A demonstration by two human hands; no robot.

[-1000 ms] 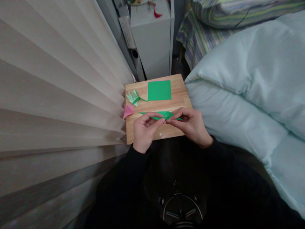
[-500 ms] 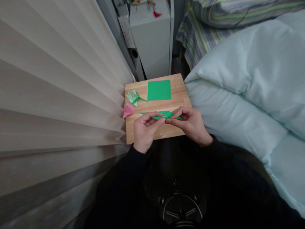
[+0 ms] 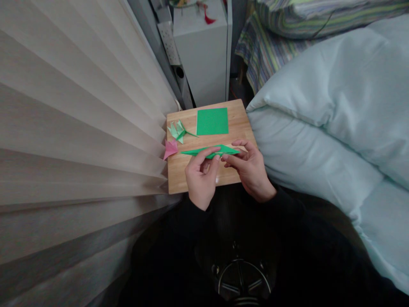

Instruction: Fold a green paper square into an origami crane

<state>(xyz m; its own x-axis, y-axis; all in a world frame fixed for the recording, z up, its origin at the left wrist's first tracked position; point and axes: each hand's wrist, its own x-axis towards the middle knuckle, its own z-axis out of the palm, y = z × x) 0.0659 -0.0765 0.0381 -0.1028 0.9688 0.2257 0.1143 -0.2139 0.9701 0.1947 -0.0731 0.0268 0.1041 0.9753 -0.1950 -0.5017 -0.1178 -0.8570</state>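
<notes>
Over the board (image 3: 179,179), left hand (image 3: 202,181) pinches folded paper (image 3: 225,149) between thumb and forefinger; right hand (image 3: 251,170), fingers loosely parted, curls about its right end, grip unclear.

The long folded paper (image 3: 228,149) is bright green, like the paper square (image 3: 212,121). The little paper flower (image 3: 171,149) is pink. The wooden board (image 3: 179,172) is light brown, the quilt (image 3: 322,85) is pale blue, the tassel (image 3: 209,19) is red, and the cloth (image 3: 263,53) has blue and green stripes.
</notes>
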